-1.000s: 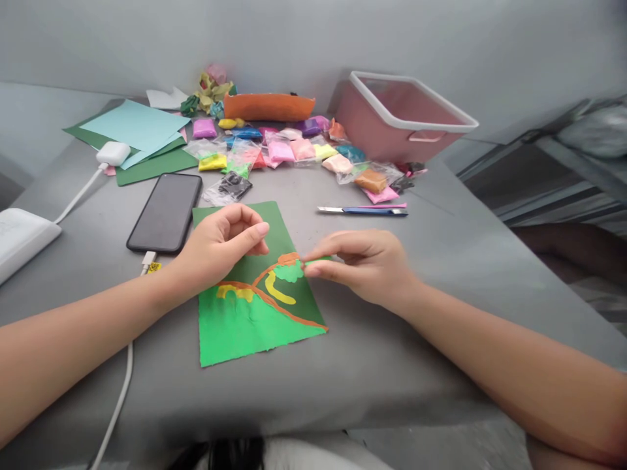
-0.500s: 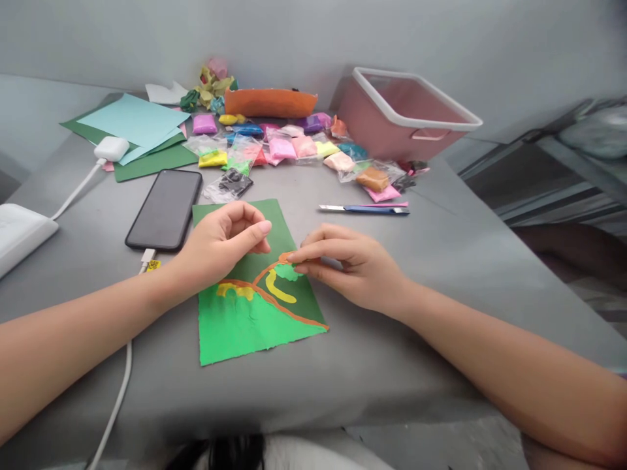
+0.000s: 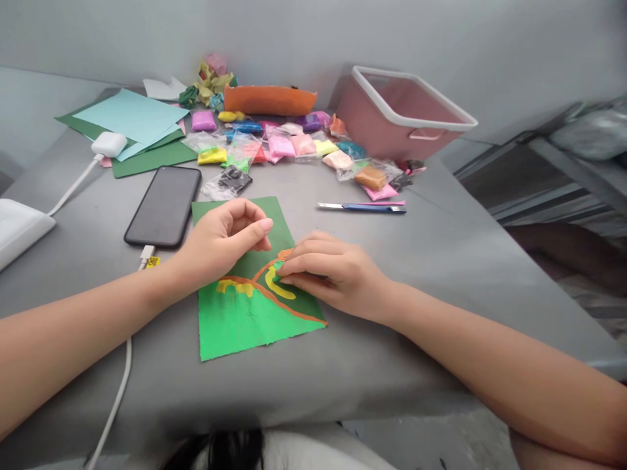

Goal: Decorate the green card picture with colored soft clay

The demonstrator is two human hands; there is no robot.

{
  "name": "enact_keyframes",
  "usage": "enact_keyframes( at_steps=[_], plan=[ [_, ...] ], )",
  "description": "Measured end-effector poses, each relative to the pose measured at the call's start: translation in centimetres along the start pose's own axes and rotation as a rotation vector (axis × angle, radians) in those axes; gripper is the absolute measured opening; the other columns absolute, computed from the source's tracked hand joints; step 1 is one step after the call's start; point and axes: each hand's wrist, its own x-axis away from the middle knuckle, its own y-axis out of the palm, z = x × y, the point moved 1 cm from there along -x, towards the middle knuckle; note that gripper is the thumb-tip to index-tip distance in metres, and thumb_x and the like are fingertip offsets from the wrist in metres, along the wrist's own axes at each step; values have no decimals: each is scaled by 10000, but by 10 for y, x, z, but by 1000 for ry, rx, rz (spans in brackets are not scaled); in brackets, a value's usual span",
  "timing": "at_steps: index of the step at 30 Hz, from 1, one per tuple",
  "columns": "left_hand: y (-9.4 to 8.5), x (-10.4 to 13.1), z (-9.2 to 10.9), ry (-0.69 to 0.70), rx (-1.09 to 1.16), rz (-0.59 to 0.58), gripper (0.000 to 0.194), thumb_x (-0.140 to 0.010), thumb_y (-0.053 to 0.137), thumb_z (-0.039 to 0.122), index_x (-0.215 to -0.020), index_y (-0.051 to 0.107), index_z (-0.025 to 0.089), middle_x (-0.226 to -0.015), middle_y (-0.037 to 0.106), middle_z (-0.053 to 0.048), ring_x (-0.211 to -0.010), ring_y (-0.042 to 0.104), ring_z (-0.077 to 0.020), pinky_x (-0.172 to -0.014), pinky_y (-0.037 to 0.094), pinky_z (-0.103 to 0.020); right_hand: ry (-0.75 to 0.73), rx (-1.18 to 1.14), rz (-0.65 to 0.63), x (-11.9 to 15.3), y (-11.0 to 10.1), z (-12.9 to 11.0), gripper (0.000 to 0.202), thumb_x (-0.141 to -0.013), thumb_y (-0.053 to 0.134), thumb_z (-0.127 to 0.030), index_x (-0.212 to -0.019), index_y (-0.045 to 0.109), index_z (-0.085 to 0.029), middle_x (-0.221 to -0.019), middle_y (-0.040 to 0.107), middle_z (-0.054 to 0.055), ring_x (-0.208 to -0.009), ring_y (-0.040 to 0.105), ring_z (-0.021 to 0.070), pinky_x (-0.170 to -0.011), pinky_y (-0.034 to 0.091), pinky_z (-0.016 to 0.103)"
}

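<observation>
A dark green sheet of paper (image 3: 275,213) lies before me, its lower part covered in bright green clay (image 3: 245,333). Orange clay lines (image 3: 289,307) edge and branch above that area, with yellow clay (image 3: 235,285) beneath the left one. My right hand (image 3: 337,271) has its fingers together on a small light green clay piece (image 3: 277,266), next to a curved yellow strip (image 3: 279,288); its fingers partly cover the piece. My left hand (image 3: 232,238) rests on the sheet's upper left, fingers loosely curled toward the thumb, with nothing visible in them.
A phone (image 3: 164,205) with a white cable lies left of the sheet. Beyond are a craft knife (image 3: 362,207), several bagged clay packets (image 3: 281,145), coloured paper (image 3: 130,117) and an orange curved piece (image 3: 269,101). A pink bin (image 3: 392,124) stands at the back right.
My right hand has shifted slightly left and down, from the orange clay's end onto the light green piece, covering more of it. My left hand stays in place.
</observation>
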Motion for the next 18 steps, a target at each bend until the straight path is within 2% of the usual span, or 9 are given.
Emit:
enact_keyframes(
  at_steps=[6, 14, 18],
  plan=[
    [1, 0, 1, -1, -8, 3, 287, -862, 730, 433, -860, 593, 181, -756, 659, 13, -710, 659, -108, -719, 549, -222, -35, 42, -9, 3, 1, 1, 62, -953, 644, -171, -977, 693, -200, -926, 763, 67, -804, 647, 170, -756, 570, 326],
    [0, 0, 0, -13, 12, 4, 347, -819, 768, 486, -846, 598, 185, -741, 663, 14, -713, 668, -123, -738, 564, -254, -93, 165, -28, 4, -2, 2, 254, -992, 480, -107, -1077, 690, -222, -993, 736, 83, -830, 598, 177, -753, 558, 338],
    [0, 1, 1, -10, 20, -7, 331, -834, 759, 469, -854, 598, 181, -748, 660, 17, -709, 659, -110, -731, 560, -237, -84, 155, -22, 3, -1, 2, 243, -983, 509, -98, -1126, 674, -205, -994, 749, 85, -854, 618, 183, -777, 574, 338]
  ],
)
